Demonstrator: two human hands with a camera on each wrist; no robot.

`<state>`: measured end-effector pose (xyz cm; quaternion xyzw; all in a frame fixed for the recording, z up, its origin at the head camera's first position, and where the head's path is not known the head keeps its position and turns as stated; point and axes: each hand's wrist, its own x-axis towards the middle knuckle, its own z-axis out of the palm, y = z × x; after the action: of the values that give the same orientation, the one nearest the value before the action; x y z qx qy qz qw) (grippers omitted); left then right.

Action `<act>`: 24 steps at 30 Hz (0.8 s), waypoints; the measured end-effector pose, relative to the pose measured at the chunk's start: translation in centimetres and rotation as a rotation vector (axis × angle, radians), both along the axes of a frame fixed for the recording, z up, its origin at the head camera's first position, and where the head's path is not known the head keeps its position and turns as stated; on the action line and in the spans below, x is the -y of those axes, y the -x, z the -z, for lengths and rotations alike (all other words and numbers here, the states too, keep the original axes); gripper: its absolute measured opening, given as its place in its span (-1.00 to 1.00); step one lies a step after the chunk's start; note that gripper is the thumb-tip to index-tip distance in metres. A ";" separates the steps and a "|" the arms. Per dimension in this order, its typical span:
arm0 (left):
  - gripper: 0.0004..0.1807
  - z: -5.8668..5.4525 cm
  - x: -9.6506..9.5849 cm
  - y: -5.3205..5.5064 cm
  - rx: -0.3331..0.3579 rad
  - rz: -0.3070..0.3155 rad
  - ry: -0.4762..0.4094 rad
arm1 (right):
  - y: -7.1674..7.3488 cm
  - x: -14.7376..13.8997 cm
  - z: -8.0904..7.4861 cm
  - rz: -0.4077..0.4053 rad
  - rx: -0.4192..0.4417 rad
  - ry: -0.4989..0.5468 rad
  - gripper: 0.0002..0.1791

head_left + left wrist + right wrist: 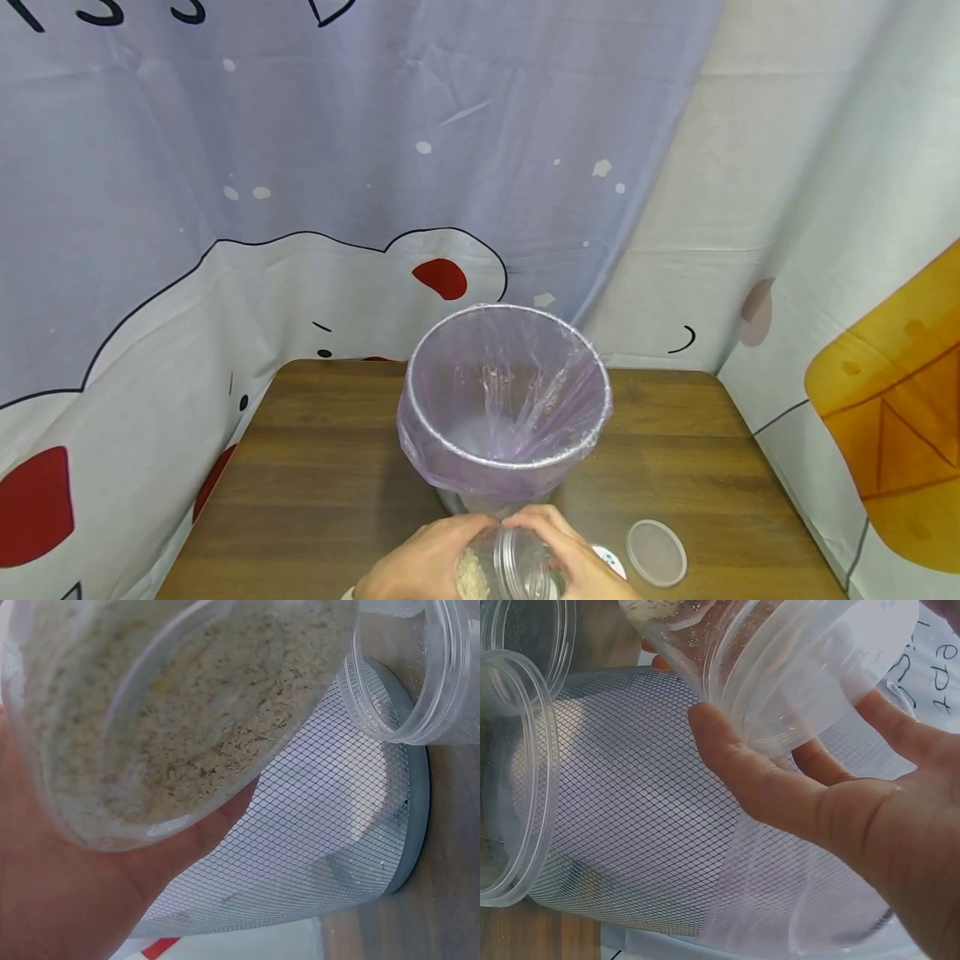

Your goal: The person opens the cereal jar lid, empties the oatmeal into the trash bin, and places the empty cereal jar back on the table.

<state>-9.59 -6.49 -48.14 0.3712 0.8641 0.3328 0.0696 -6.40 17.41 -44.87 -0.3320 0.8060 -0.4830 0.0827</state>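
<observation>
Between both hands, a clear plastic jar of pale, rice-like grain is held tilted, just in front of a bin. My left hand grips the jar's body near its base. At the other end, my right hand grips a translucent lid at the jar's mouth, thumb and fingers spread round its edge. The mesh bin stands behind the hands, with a thin purple plastic bag folded over its rim. Some of the jar is hidden by the fingers in the head view.
Open clear jars stand close by the bin's foot. A loose translucent lid lies on the wooden table at right, beside a white printed disc. Patterned cloth hangs behind the table and along its sides.
</observation>
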 end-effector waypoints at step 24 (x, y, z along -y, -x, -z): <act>-0.17 -0.6 0.6 0.2 0.101 0.038 0.051 | 0.4 0.1 0.0 -0.207 -0.262 0.003 -0.28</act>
<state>-9.79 -7.13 -47.52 0.3684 0.8605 0.3276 0.1288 -6.84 17.29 -44.86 -0.4734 0.7706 -0.4259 0.0257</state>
